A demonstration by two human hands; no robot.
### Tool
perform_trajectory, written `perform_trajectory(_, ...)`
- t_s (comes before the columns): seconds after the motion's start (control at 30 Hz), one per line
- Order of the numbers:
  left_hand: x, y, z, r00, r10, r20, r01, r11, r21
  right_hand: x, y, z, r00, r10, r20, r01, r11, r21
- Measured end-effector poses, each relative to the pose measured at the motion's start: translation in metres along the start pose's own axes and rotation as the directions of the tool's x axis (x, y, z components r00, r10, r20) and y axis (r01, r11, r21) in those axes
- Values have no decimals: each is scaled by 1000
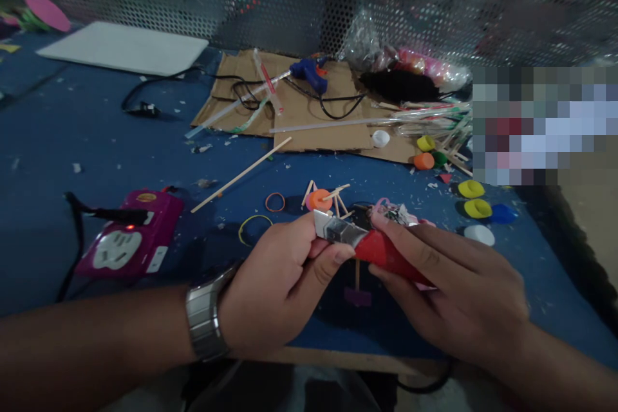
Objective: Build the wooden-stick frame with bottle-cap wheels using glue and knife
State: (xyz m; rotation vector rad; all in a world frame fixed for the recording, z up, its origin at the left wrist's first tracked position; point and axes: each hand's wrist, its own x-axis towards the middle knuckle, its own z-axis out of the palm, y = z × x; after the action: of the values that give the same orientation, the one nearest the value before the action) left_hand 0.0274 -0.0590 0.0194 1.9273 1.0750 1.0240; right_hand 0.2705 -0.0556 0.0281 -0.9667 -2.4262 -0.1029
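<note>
In my right hand [463,277] is a red-handled cutter [386,254], probably a box cutter, with a flat silver metal end pointing left. My left hand [280,283], with a metal watch on its wrist, pinches that metal end between thumb and fingers. The fingers of both hands are closed. Just beyond them lies a small piece made of sticks and an orange cap [319,199]. Below the cutter, a stick with a purple block [358,297] shows, its upper part hidden. A pink and silvery bundle [393,211] is partly covered by my right hand.
A magenta power strip [130,232] with a plugged-in cord stands at left. A wooden stick [241,175] and rubber bands [255,230] lie mid-table. A blue glue gun [309,74] rests on cardboard [328,138]. Several bottle caps [470,189] lie right. A perforated metal screen [290,0] stands behind.
</note>
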Motion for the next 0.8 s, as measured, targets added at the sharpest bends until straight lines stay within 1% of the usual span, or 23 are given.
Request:
perform_trajectory(0.5,3,2,2,999,-39,-7,38,996,-79,-2,-1,0,1000,22,-6,-22,1000,-19)
perform_trajectory(0.67,3,3,2,997,-80,-3,79,989,-126,-3,-2,1,1000,25,-12,-25,1000,-19)
perform_trajectory(0.8,4,1,3,989,-145,-15,141,979,-147,-1,-3,3,998,64,-22,-65,997,-35)
